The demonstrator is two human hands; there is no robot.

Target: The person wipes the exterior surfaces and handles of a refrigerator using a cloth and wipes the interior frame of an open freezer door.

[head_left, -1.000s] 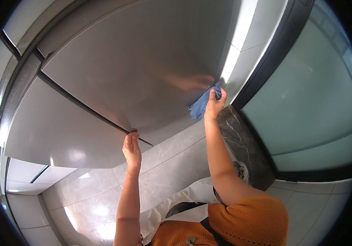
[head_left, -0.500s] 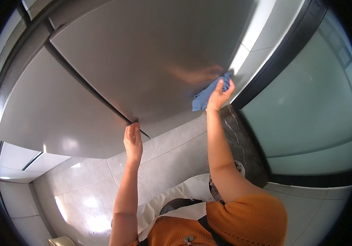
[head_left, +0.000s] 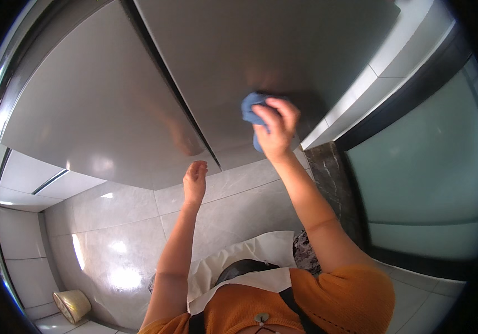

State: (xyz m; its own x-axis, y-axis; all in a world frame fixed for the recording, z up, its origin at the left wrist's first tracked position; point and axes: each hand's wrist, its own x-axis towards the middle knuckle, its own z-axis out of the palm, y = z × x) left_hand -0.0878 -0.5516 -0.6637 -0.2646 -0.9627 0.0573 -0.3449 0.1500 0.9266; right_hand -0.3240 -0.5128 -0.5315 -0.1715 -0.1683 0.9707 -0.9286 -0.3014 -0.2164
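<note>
A right hand clamps a crumpled blue fabric cloth, which a loosened grip could drop, by a flat grey door, the left hand bunched at the fingertips.

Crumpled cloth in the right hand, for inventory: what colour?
The crumpled cloth is blue, clearest in the head view.

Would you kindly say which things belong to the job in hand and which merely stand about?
In hand:
- crumpled blue cloth, in the right hand
- smooth grey panel behind it

Just about:
- round ribbed golden container
- black-framed frosted-glass door
</note>
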